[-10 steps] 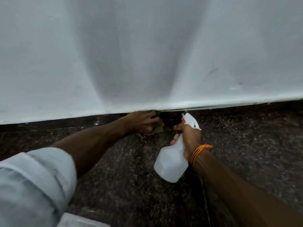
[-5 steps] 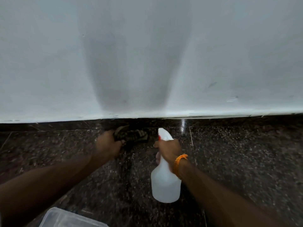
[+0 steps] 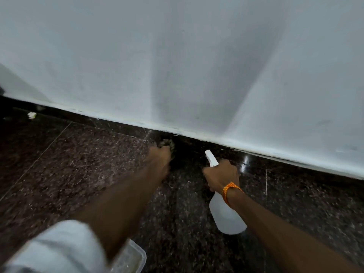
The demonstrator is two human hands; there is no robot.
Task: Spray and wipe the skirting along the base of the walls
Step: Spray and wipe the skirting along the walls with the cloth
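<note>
The left grip (image 3: pixel 159 154), blurred, is closed around a bunched greenish cloth (image 3: pixel 167 143) and holds it against the dark stone skirting (image 3: pixel 118 126), which runs along the foot of the white wall (image 3: pixel 177 66). The right grip (image 3: pixel 220 174), an orange thread (image 3: pixel 229 189) at its wrist, is wrapped round the neck of a white spray bottle (image 3: pixel 226 217) just to the right, the nozzle pointing up-left toward the skirting. A clear plastic tub (image 3: pixel 137 257) sits on the speckled floor (image 3: pixel 78 164) under the left forearm.
</note>
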